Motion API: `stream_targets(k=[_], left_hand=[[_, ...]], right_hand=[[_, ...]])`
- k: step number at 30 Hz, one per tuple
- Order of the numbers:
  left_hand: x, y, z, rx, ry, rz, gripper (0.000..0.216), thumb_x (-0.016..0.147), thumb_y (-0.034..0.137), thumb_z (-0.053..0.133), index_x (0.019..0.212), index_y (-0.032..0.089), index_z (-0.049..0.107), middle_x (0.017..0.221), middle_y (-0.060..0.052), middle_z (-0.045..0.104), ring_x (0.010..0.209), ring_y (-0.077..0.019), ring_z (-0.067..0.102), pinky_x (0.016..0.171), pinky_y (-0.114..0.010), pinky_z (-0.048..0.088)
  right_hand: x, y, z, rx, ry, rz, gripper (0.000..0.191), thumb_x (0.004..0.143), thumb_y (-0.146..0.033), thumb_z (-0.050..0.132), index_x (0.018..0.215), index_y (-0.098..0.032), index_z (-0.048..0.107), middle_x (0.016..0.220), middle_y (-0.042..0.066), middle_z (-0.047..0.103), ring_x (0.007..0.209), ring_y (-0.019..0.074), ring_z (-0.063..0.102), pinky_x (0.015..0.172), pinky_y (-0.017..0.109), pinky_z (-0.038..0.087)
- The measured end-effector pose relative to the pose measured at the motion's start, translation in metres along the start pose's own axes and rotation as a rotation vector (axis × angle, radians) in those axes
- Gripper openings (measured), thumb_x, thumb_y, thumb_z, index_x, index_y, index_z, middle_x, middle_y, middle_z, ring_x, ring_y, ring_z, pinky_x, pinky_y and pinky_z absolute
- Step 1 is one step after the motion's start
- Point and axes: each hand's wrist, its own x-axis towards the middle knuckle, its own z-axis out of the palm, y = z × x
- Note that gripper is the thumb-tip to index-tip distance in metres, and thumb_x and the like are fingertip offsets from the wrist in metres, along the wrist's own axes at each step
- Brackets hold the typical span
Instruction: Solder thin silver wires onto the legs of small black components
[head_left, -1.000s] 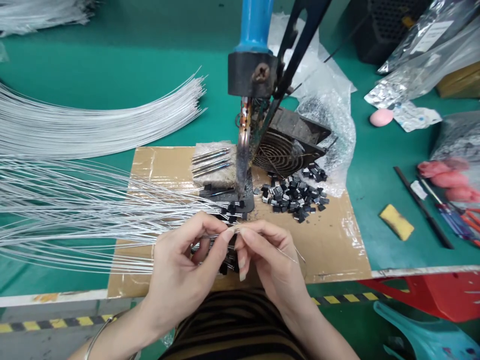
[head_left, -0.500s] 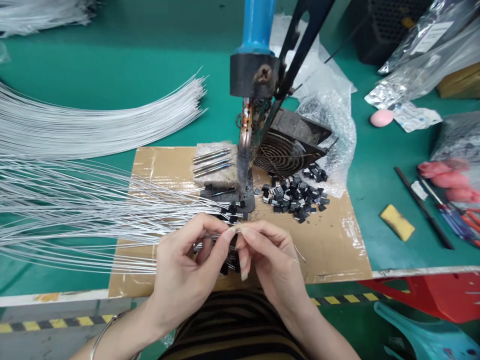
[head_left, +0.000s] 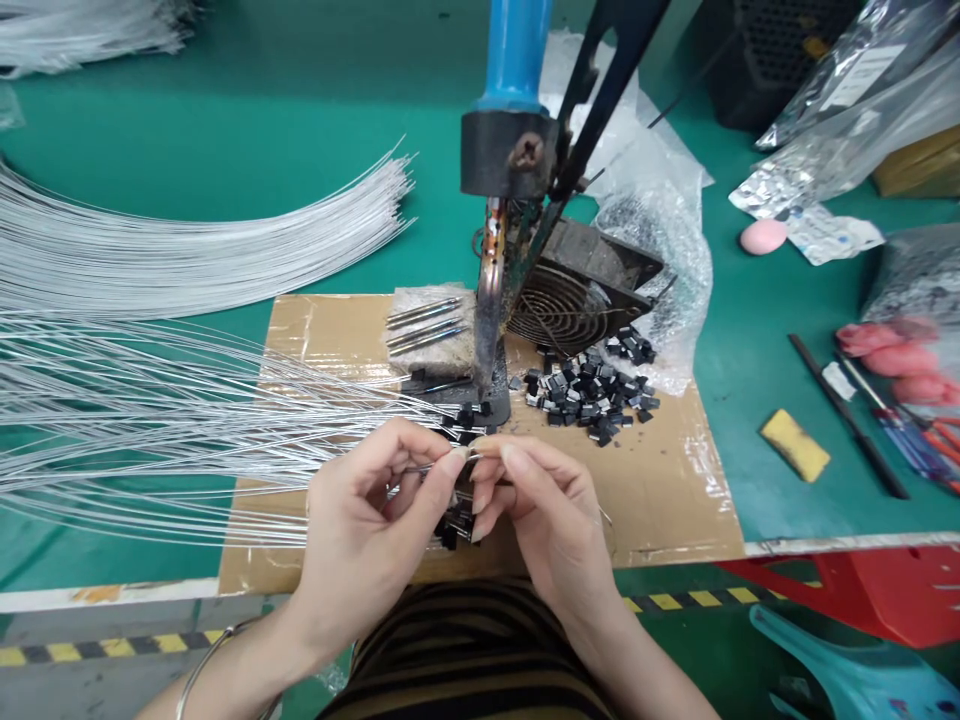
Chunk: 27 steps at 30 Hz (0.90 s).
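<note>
My left hand (head_left: 367, 530) and my right hand (head_left: 544, 510) meet fingertip to fingertip over the near edge of a taped cardboard sheet (head_left: 675, 480). Both pinch the end of a thin silver wire (head_left: 442, 462) that runs off to the left. Whether a small part sits between the fingers is hidden. Under my hands lie wires tipped with small black components (head_left: 457, 530). A loose heap of the same black components (head_left: 589, 385) lies just beyond my right hand. A fan of silver wires (head_left: 150, 430) spreads left from my hands.
A blue-handled soldering iron (head_left: 499, 200) hangs upright in a black stand over the cardboard, beside a dark fan grille (head_left: 562, 300). A second wire bundle (head_left: 187, 250) lies far left. A yellow sponge (head_left: 795, 445), screwdrivers (head_left: 892, 430) and foil bags (head_left: 832, 150) sit right.
Both hands have shifted slightly away from me toward the soldering iron, still pinched together on the wire end. My right fingers have curled a little tighter.
</note>
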Motion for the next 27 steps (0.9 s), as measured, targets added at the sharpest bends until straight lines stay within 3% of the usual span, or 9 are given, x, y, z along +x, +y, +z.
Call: stream_targets(k=[11,27], left_hand=[[0.0021,-0.0029,-0.0041,0.041,-0.021,0.099,0.012,0.092,0.017,0.072,0.082,0.022,0.073,0.072,0.002,0.071,0.060,-0.0097,0.061,0.053,-0.018,0.046],[-0.0002,-0.0049,-0.0037,0.100,-0.046,0.117,0.010,0.095,0.019,0.069,0.087,0.024,0.069,0.067,0.005,0.064,0.054,-0.0088,0.054,0.049,-0.019,0.042]], right_hand=[[-0.0020,0.0044,-0.0010,-0.076,-0.010,-0.066,0.004,0.091,-0.025,0.083,0.093,-0.023,0.086,0.073,-0.001,0.078,0.056,0.0088,0.072,0.056,0.017,0.065],[-0.0024,-0.0005,-0.0090,-0.090,-0.052,-0.027,0.004,0.093,-0.025,0.082,0.092,-0.022,0.085,0.071,-0.002,0.078,0.054,0.0077,0.072,0.057,0.016,0.063]])
